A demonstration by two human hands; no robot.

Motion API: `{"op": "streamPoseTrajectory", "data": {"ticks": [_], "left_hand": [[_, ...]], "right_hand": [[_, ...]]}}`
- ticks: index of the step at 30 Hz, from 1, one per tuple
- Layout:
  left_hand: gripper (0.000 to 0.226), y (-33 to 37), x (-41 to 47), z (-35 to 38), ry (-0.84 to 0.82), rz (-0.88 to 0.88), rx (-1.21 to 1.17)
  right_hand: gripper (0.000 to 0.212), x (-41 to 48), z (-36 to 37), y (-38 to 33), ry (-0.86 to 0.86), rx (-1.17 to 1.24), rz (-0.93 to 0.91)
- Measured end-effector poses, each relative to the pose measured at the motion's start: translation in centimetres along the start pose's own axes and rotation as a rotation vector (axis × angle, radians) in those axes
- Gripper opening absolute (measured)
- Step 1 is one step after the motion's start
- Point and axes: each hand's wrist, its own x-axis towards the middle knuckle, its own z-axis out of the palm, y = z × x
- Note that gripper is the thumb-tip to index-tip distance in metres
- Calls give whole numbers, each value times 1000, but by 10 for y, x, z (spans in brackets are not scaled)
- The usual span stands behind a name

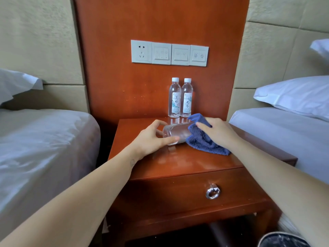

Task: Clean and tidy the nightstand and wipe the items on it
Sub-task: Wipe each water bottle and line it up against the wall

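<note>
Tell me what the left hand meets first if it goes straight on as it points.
Probably the blue cloth in the right hand; the left hand grips the glass, whose far end seems to touch it.

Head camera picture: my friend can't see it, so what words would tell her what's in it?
A person's left hand holds a clear drinking glass sideways over a wooden nightstand while the right hand holds a blue cloth against it. Two capped water bottles stand at the back, a bed on each side.
</note>
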Motion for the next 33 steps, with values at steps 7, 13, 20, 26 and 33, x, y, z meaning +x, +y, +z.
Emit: {"op": "streamPoseTrajectory", "data": {"ticks": [7, 13, 20, 26, 33], "left_hand": [[36, -1, 2, -1, 18, 11, -55], [37, -5, 2, -1, 12, 55, -108], [44, 0, 1, 0, 7, 76, -105], [40, -3, 0, -2, 40, 89, -107], [43, 2, -2, -1, -19, 123, -151]], "right_hand": [[40, -14, 28, -38, 81, -73, -203], [50, -19, 30, -30, 17, -122, -234], [39, -9, 30, -31, 155, -163, -133], [39, -24, 49, -63, 83, -138, -326], [46, -6, 4, 4, 60, -76, 134]]}}
